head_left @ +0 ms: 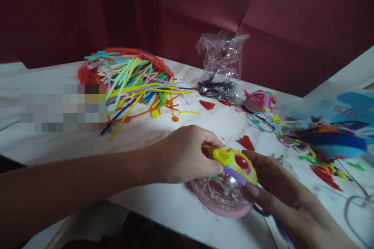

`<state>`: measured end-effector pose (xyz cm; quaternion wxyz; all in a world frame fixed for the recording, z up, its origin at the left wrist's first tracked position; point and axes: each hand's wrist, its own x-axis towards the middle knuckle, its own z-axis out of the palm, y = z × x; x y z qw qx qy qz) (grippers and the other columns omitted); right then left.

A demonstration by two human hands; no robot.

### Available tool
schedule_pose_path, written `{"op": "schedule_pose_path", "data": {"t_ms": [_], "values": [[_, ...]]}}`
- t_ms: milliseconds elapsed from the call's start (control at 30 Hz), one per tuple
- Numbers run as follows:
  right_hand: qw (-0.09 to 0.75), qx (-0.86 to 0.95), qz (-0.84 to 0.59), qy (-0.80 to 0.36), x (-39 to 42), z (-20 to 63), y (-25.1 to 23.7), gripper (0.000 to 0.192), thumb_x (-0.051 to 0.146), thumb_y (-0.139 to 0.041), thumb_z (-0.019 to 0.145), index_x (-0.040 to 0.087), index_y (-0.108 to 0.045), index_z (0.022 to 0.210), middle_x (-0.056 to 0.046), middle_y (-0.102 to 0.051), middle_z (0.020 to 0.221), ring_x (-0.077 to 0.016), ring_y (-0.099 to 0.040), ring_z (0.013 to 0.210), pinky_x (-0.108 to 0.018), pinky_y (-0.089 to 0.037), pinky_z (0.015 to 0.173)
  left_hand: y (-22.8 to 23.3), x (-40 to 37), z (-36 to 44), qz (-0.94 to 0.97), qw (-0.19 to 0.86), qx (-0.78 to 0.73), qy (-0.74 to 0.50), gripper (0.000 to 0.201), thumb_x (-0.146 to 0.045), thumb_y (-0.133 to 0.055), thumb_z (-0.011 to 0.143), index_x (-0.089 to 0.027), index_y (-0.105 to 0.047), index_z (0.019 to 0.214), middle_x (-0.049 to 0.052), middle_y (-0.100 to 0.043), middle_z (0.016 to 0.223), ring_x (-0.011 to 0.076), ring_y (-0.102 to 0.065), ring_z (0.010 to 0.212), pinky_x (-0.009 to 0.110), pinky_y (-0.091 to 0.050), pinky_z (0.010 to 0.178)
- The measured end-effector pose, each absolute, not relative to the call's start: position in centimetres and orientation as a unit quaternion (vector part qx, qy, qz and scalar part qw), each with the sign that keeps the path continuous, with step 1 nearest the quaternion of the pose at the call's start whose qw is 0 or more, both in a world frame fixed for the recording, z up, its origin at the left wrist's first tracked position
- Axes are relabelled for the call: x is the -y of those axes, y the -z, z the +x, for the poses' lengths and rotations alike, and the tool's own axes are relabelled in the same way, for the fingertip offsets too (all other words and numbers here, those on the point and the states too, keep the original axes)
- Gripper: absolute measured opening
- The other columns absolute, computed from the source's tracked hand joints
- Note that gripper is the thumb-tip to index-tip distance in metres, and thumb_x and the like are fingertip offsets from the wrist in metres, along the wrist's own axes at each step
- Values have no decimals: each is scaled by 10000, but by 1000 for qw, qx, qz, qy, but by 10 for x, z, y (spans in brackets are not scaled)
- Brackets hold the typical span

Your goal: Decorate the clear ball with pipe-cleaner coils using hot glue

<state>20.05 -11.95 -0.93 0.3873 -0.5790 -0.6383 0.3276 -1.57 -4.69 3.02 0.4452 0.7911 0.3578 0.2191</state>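
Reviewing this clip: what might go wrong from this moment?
1. The clear plastic ball with yellow and purple strips sits close to the white table's near edge; if the left hand or right hand slips, it may roll off.
2. The loose pile of colourful plastic strips could scatter if a forearm brushes it.

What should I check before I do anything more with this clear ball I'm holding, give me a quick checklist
1. Left hand on the clear ball: fingers pinch the top rim, ok.
2. Right hand steadies the ball's far side: ok.
3. Ball rests on the white table, near its front edge: not ok, little margin.
4. Yellow coil seated on the ball's top: cannot tell if fixed.
5. Pile of coloured strips lies apart, behind the left hand: ok.
6. Plastic bag stands clear of both hands: ok.
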Motion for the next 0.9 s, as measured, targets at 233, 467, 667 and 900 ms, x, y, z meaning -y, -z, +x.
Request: {"op": "schedule_pose_path", "data": {"t_ms": [233, 467, 667, 900], "values": [[363, 766, -524, -85, 127, 195, 3, 367, 388, -503, 901, 350, -467, 1264, -31, -353, 1350, -292, -399, 1194, -401, -488, 889, -32, 47, -13, 786, 455, -357, -217, 359, -257, -595, 697, -166, -637, 1043, 38, -677, 814, 163, -601, 722, 242, -426, 594], [333, 819, -465, 42, 128, 181, -5, 303, 262, -460, 907, 339, -575, 1177, 8, -298, 1377, -315, -333, 1230, -510, -367, 990, -33, 48, -12, 792, 435, -362, -227, 343, -248, -605, 694, -184, -658, 1027, 16, -662, 752, 136, -568, 683, 210, -378, 538], [284, 845, -423, 164, 123, 183, -7, 277, 232, -380, 916, 252, -598, 1086, -80, -328, 1360, -366, -302, 1231, -560, -375, 895, -37, 49, -12, 806, 420, -355, -218, 298, -230, -567, 709, -168, -673, 980, 6, -635, 710, 114, -536, 632, 201, -347, 511], [216, 870, -401, 191, 124, 184, -9, 332, 158, -429, 880, 223, -496, 1198, -139, -291, 1375, -413, -256, 1238, -648, -294, 893, -35, 53, -12, 812, 404, -364, -212, 276, -242, -509, 715, -170, -684, 916, -8, -587, 648, 106, -475, 585, 203, -302, 461]]}}
